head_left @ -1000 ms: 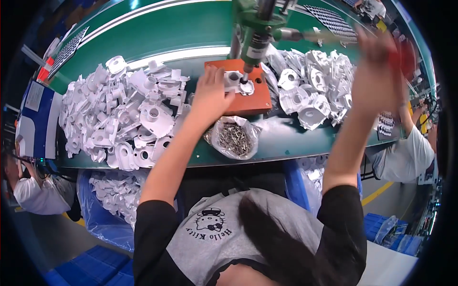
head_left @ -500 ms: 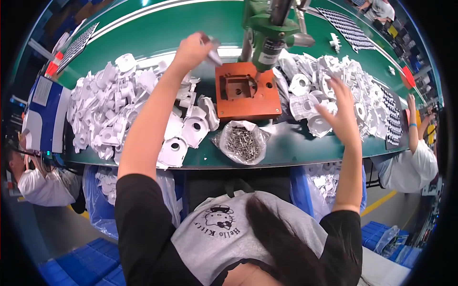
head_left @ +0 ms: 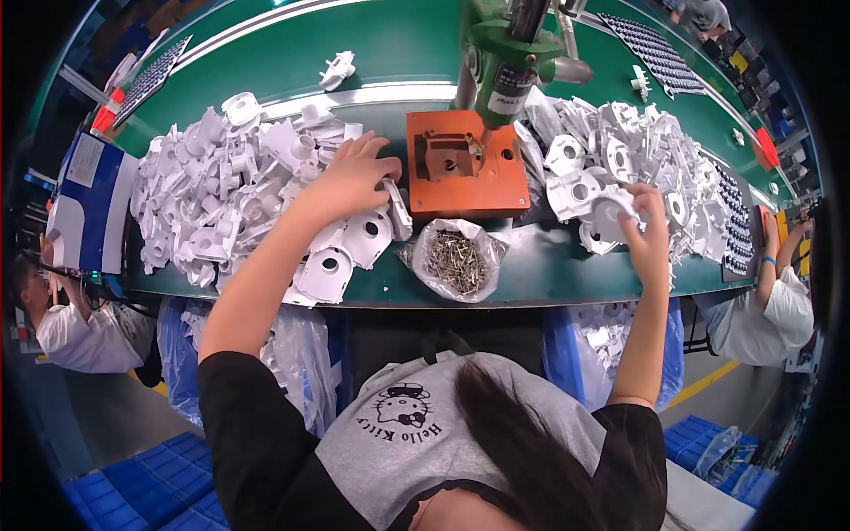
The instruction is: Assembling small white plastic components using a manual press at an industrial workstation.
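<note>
My left hand (head_left: 350, 181) reaches over the right edge of the left heap of white plastic parts (head_left: 199, 190). Its fingers are apart, and I see nothing held in them. Just beside its fingertips a white part (head_left: 398, 211) stands on edge. My right hand (head_left: 653, 230) is at the right heap, thumb and fingers closed on the rim of a round white plastic part (head_left: 609, 219). Between the hands sits an orange fixture block (head_left: 467, 196) with a recess, under the green press head (head_left: 506, 84). No white part fills the recess.
A plastic bag of small metal pins (head_left: 456, 261) stands before the block. One white part (head_left: 336, 71) lies on the green conveyor (head_left: 390, 49) behind. Blue lined bins (head_left: 567, 354) are below the bench edge. Other people (head_left: 761, 305) work at both sides.
My left hand has come down from beside the press to the left heap, and the part it carried has left it. My right hand has closed on a part. A white part now shows on the conveyor.
</note>
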`<state>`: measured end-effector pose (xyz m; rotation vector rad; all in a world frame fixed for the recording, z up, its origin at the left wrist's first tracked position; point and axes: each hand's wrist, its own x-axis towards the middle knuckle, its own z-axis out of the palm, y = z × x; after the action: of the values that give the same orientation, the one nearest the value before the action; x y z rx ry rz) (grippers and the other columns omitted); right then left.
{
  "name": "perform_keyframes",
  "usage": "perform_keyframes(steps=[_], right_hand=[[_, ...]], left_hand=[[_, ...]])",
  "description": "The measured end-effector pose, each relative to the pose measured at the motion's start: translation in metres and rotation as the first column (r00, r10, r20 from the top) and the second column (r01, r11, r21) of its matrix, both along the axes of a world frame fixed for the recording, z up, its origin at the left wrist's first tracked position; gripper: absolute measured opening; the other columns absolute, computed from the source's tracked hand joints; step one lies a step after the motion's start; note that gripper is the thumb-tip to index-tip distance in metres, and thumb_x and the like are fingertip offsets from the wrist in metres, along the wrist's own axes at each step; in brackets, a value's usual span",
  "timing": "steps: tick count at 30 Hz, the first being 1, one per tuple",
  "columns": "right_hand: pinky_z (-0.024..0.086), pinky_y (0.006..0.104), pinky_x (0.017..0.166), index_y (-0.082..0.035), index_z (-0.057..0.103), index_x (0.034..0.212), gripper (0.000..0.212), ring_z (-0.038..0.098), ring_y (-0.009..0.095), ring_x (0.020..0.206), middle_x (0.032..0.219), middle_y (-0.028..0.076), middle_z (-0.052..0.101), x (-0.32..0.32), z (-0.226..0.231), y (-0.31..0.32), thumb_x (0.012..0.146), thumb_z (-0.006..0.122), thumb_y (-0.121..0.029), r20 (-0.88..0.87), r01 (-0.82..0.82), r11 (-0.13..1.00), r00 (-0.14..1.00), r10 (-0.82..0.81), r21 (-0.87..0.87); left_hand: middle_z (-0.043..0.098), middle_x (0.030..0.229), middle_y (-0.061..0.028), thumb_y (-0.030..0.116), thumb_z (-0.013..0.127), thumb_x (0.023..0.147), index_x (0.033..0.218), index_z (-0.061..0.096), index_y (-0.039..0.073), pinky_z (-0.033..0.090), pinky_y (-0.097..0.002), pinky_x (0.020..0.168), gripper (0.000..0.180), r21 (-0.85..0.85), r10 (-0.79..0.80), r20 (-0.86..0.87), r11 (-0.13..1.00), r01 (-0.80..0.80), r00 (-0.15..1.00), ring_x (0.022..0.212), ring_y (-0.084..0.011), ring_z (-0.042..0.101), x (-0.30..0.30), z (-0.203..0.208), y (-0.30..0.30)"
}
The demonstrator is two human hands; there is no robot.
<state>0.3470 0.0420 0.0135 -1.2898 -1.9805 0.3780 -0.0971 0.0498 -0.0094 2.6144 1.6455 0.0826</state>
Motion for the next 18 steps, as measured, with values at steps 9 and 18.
perform_keyframes(steps=[9,18], right_hand=[[0.047,0.0308,0.088,-0.002,0.051,0.097,0.016,0.058,0.016,0.094,0.095,0.010,0.060,-0.071,0.015,0.001,0.081,0.050,-0.004,-0.704,-0.033,0.982,0.702,-0.107,-0.183],[0.046,0.0311,0.076,-0.005,0.038,0.087,0.029,0.056,0.024,0.089,0.122,0.021,0.045,-0.182,0.022,-0.012,0.078,0.066,-0.003,-0.236,-0.397,0.890,0.863,0.446,0.225]], left_hand=[[0.061,0.096,-0.0075,0.018,0.060,0.071,0.087,0.053,0.004,0.046,-0.0309,0.080,0.022,-0.307,0.228,0.790,0.951,0.046,0.569,0.090,-0.0172,0.056,-0.010,0.045,0.006],[0.065,0.093,-0.0090,0.035,0.051,0.095,0.104,0.057,0.004,0.055,-0.0308,0.068,0.033,-0.584,0.735,0.584,0.675,0.450,-0.345,0.082,-0.0166,0.066,0.084,0.049,-0.031]])
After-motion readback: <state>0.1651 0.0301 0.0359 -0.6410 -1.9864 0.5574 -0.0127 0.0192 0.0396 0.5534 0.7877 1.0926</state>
